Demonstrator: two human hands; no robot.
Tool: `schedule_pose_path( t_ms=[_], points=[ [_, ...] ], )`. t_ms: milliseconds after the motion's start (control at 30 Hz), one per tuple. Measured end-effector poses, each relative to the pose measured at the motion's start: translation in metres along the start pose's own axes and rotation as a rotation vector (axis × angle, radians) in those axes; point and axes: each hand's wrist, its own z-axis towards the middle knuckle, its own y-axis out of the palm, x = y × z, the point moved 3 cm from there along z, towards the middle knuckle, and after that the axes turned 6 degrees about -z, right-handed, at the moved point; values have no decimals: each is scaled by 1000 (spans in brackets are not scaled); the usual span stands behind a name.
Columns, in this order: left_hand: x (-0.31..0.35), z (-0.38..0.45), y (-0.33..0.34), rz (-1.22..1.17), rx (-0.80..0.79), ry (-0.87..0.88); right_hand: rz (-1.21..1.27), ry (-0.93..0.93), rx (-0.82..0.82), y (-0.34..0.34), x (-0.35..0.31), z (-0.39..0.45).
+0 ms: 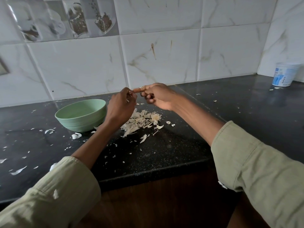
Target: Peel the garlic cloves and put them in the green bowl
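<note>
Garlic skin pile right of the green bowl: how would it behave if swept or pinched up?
The skin pile looks like thin, curled flakes, so probably very light and floppy. Scraps already lie strewn across the countertop, so a push would likely scatter it rather than slide it whole. Pinching would probably lift only a few flakes.

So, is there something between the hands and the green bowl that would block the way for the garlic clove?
Nothing visible blocks it. The left hand and right hand hold a small clove above the black stone counter, and the round pale green bowl sits open just left of the left hand. The pile of papery peels lies lower.
</note>
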Motion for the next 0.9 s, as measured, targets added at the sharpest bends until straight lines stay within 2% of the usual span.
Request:
schedule_pose_path(
  t_ms=[133, 233, 300, 433, 500, 567, 700, 767, 833, 900],
  points=[
    [-1, -1, 3, 29, -14, -9, 83, 57, 112, 1, 8, 1],
    [3, -3, 4, 27, -14, -7, 228, -11, 129, 5, 6, -1],
    [6, -4, 4, 33, 3, -10, 145, -36, 172, 8, 4, -5],
    [7, -5, 6, 12, 20, -26, -247, -57, 318, 5, 12, -5],
    [7, -6, 8, -6, -7, -17, -266, -66, 364, 3, 15, -3],
    [10, -8, 10, -7, -10, 14, -111, -7, 345, 4, 17, -2],
    [14, -9, 13, -3, 11, 64, 365, 242, 180, 7, 22, -3],
    [13, -8, 13, 10, 17, 71, 598, 320, 161, 6, 24, 0],
    [12, -7, 12, -1, 28, 83, 722, 352, 163, 4, 25, 5],
    [12, -6, 11, -25, 50, 98, 729, 324, 149, 1, 22, 7]
  ],
)
